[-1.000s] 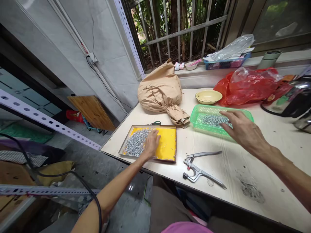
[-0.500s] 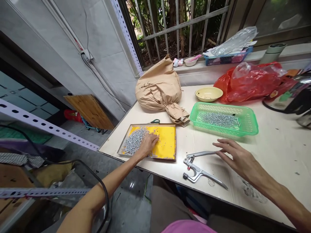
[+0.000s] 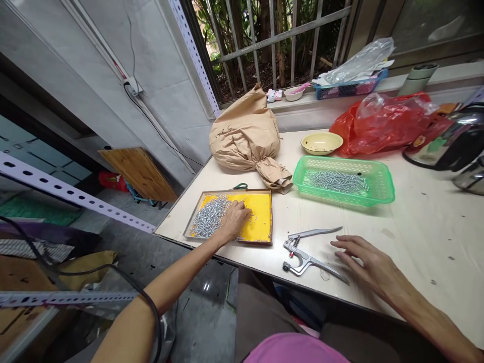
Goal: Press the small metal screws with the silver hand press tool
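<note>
My left hand (image 3: 235, 221) is over a shallow tray (image 3: 260, 204) with a yellow bottom. Its fingers are bent down and drawn together at the right edge of a heap of small silver metal pieces (image 3: 207, 220); what they pinch, if anything, is hidden. A few tiny loose bits lie on the yellow beside the fingertips. My right hand (image 3: 372, 264) hovers low over the table, fingers stretched out, holding nothing. Just left of it lie hand pliers (image 3: 304, 259) with a spring and spread handles, apart from the hand.
Behind the pliers, a green plastic basket (image 3: 385, 189) contains more silver pieces. Beyond are a yellow bowl (image 3: 321, 145), a tied brown paper bag (image 3: 245, 133) and red plastic bags (image 3: 378, 131). Dark-handled scissors (image 3: 240, 186) lie behind the tray. A kettle (image 3: 440, 143) stands far right.
My right hand has come away from the upper handle of the pliers and sits lower, to their right. My left hand stays in the tray, its fingers shifted slightly right. The view has tilted a little.
</note>
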`<state>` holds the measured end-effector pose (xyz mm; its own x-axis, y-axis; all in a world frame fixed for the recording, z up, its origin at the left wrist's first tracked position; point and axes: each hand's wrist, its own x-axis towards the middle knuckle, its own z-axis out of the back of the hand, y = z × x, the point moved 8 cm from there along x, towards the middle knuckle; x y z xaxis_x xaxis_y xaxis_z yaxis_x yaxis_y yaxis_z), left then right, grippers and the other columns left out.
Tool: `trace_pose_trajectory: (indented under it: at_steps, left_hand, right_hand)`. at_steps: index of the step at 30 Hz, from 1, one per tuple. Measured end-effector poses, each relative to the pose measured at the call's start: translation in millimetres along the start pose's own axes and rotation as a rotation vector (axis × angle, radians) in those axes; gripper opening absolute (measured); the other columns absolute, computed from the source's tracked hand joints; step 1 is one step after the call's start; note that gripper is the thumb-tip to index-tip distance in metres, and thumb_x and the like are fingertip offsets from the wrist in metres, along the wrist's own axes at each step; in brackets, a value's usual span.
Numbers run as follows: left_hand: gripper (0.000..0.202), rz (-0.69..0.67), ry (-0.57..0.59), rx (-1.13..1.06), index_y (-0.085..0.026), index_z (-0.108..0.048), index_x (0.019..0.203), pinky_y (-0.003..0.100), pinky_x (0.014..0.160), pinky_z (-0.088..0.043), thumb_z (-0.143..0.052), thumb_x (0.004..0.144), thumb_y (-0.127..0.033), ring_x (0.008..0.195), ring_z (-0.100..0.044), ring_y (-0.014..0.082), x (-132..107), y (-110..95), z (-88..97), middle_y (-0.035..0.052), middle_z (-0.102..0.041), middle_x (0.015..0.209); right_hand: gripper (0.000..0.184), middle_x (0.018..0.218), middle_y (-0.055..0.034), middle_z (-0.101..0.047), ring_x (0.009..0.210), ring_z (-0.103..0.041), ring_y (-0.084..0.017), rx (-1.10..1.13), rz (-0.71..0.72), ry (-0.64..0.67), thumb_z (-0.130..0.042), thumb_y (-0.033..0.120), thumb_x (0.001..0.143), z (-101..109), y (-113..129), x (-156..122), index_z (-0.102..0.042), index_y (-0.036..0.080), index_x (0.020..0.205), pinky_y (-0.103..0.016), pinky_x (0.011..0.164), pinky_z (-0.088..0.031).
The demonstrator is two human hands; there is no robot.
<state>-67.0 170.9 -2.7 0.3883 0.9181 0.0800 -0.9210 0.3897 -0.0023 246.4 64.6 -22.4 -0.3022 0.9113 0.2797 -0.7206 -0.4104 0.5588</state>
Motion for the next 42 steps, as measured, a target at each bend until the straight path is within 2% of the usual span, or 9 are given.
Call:
trace_pose_trajectory:
  at_steps: [10,14,17,20,22,24,27,36,42]
  left_hand:
    - [0.020,-0.243,0.152,0.183,-0.012,-0.065,0.083,0.034,0.072,-0.040,-0.045,0.087,-0.011,0.091,-0.046,0.0243,17,-21,-10.3,0.0139,-0.056,0.091]
    - [0.019,-0.116,0.047,-0.010,-0.013,-0.065,0.075,0.033,0.074,-0.042,-0.048,0.084,-0.012,0.088,-0.051,0.0224,21,-17,8.8,0.0116,-0.060,0.085]
    - [0.014,0.123,-0.028,-0.377,-0.015,-0.067,0.079,0.028,0.068,-0.045,-0.054,0.082,-0.021,0.073,-0.056,0.0163,10,-18,21.7,0.0059,-0.064,0.078]
    - [0.022,0.359,0.112,-0.825,-0.014,-0.067,0.085,0.022,0.048,-0.040,-0.059,0.078,-0.034,0.048,-0.049,0.0103,-16,-44,4.4,-0.0002,-0.060,0.061]
    - [0.027,0.422,0.216,-0.998,-0.014,-0.067,0.084,0.020,0.041,-0.034,-0.061,0.075,-0.038,0.041,-0.043,0.0083,-34,-72,-9.4,-0.0033,-0.053,0.052]
    - [0.027,0.438,0.269,-1.054,-0.013,-0.068,0.082,0.019,0.039,-0.031,-0.062,0.073,-0.039,0.039,-0.040,0.0071,-46,-95,-19.3,-0.0050,-0.048,0.047]
    - [0.027,0.454,0.305,-1.055,-0.012,-0.068,0.078,0.018,0.037,-0.027,-0.063,0.072,-0.038,0.037,-0.037,0.0055,-53,-112,-30.3,-0.0060,-0.045,0.044]
    - [0.030,0.519,0.493,-1.211,-0.015,-0.053,0.059,0.018,0.032,-0.019,-0.065,0.069,-0.041,0.030,-0.029,0.0037,-51,-122,-46.8,-0.0073,-0.040,0.038]
    - [0.034,0.541,0.536,-1.142,-0.014,-0.054,0.060,0.018,0.033,-0.018,-0.067,0.069,-0.044,0.030,-0.030,0.0035,-49,-120,-52.9,-0.0068,-0.041,0.036]
  right_hand:
    - [0.030,0.119,-0.0080,-0.056,0.099,-0.062,-0.018,-0.007,0.007,0.095,-0.035,0.031,0.096,-16,32,-14,-0.060,0.023,0.112,-0.032,0.082,-0.053]
    - [0.027,0.111,-0.0091,-0.058,0.099,-0.058,-0.019,-0.066,0.047,0.101,-0.039,0.026,0.096,-20,44,-20,-0.061,0.021,0.110,-0.035,0.085,-0.050]
    - [0.023,0.098,-0.0086,-0.060,0.091,-0.056,-0.020,-0.136,0.040,0.110,-0.043,0.023,0.094,-21,46,-20,-0.062,0.019,0.106,-0.034,0.080,-0.048]
    - [0.021,0.092,-0.0078,-0.059,0.087,-0.053,-0.020,-0.187,0.023,0.123,-0.047,0.022,0.092,-24,44,-18,-0.062,0.018,0.106,-0.033,0.077,-0.045]
    - [0.020,0.089,-0.0072,-0.059,0.086,-0.052,-0.020,-0.224,0.009,0.131,-0.047,0.021,0.092,-27,41,-16,-0.063,0.018,0.105,-0.032,0.075,-0.042]
    - [0.019,0.087,-0.0065,-0.058,0.083,-0.051,-0.020,-0.260,-0.007,0.148,-0.047,0.019,0.092,-31,39,-14,-0.064,0.018,0.102,-0.031,0.072,-0.039]
    - [0.018,0.086,-0.0061,-0.058,0.082,-0.050,-0.019,-0.291,-0.018,0.184,-0.047,0.018,0.092,-33,38,-13,-0.064,0.018,0.098,-0.029,0.069,-0.036]
    - [0.018,0.089,-0.0068,-0.057,0.078,-0.047,-0.017,-0.301,-0.031,0.240,-0.047,0.016,0.092,-29,38,-11,-0.064,0.017,0.097,-0.028,0.068,-0.032]
    - [0.018,0.090,-0.0071,-0.057,0.080,-0.048,-0.018,-0.317,-0.041,0.255,-0.047,0.015,0.091,-29,39,-10,-0.064,0.017,0.097,-0.028,0.069,-0.033]
